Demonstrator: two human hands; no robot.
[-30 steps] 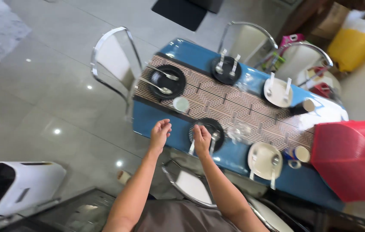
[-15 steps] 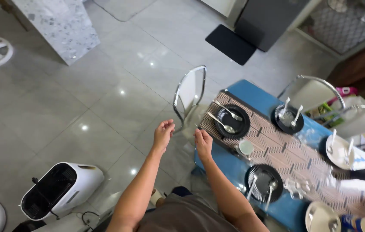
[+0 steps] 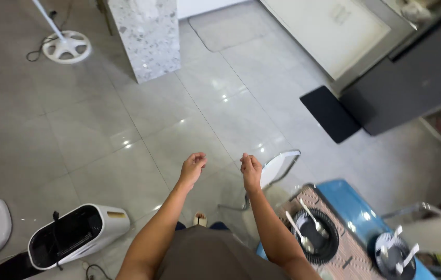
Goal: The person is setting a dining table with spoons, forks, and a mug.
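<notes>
My left hand (image 3: 193, 167) is raised in front of me over the grey tiled floor, fingers loosely curled, holding nothing. My right hand (image 3: 251, 168) is level with it, about a hand's width to the right, fingers curled inward and also without anything in it. It hovers just left of a chrome-framed chair (image 3: 278, 167). The blue table (image 3: 346, 205) with its patterned runner lies at the lower right. A black plate (image 3: 313, 229) with a spoon and fork sits on it, below and right of my right hand.
A second black plate (image 3: 395, 253) with cutlery lies further right by another chair (image 3: 428, 220). A white appliance (image 3: 72, 234) stands on the floor at lower left. A marble pillar (image 3: 148, 33), a fan base (image 3: 66, 45) and a black mat (image 3: 330, 113) lie further off.
The view has swung away from the table toward the floor and kitchen. Both hands left the black plate and table edge and now hang in the air, holding nothing.
</notes>
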